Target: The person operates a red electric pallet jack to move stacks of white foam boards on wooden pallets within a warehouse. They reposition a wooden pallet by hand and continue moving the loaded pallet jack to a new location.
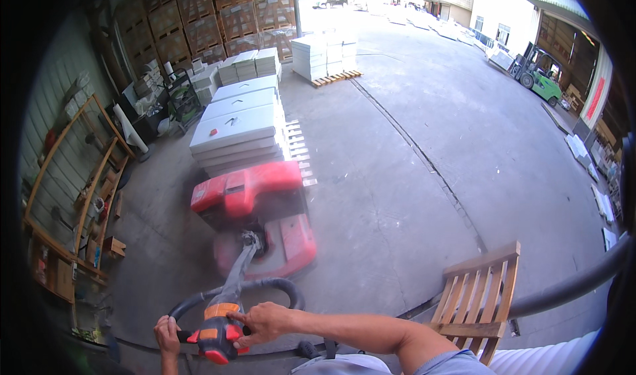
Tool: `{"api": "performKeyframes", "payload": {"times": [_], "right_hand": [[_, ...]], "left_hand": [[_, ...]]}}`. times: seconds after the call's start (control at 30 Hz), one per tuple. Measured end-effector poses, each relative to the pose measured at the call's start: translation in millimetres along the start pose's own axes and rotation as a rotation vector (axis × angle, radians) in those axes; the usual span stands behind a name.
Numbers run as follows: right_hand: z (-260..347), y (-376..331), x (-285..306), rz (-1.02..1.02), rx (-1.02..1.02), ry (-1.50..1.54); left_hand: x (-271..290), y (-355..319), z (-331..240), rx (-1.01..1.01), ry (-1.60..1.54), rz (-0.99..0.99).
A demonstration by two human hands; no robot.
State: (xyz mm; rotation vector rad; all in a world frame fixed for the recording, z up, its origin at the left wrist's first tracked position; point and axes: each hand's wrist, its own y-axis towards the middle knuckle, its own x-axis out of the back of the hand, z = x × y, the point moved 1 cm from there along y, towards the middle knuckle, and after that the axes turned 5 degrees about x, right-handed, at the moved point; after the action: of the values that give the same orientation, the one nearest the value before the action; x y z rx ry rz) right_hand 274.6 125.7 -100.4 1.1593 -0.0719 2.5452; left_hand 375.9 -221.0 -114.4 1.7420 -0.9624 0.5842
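Note:
A red electric pallet jack (248,189) stands in front of me, its dark tiller handle (242,269) running toward me. My left hand (167,334) is wrapped round the left grip of the handle's control head (218,328), which is black, orange and red. Across the control head's right side lies my right hand (265,323), its index finger on the top and its other fingers at the red control on that side. Beyond the jack's body is a stack of white panels (235,120) on a pale pallet (298,143); whether the forks are under it is hidden.
An empty wooden pallet (474,302) leans at the lower right by a thick dark pipe (570,279). Wooden frames (83,196) line the left wall. Further off are stacked cartons (218,14), another white stack (324,57) on a pallet and a green forklift (540,77). A groove (417,150) crosses the concrete floor.

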Motion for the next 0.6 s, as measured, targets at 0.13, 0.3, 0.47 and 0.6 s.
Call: {"api": "performKeyframes", "payload": {"times": [0.13, 0.3, 0.47, 0.6], "right_hand": [[2.0, -4.1, -2.7, 0.018, -0.041, 0.003], [7.9, -6.3, 1.2, 0.041, -0.068, -0.031], [10.7, -7.2, 4.3, 0.044, -0.073, 0.034], [6.5, -6.5, 0.0, 0.052, -0.07, -0.004]], "left_hand": [[-1.2, -3.6, -3.0, -0.02, -0.016, -0.023], [0.7, -3.2, -6.9, -0.01, -0.004, -0.006], [2.6, -1.5, -9.6, -0.002, -0.006, 0.01], [1.8, -2.7, -11.4, -0.009, -0.014, -0.013]]}}
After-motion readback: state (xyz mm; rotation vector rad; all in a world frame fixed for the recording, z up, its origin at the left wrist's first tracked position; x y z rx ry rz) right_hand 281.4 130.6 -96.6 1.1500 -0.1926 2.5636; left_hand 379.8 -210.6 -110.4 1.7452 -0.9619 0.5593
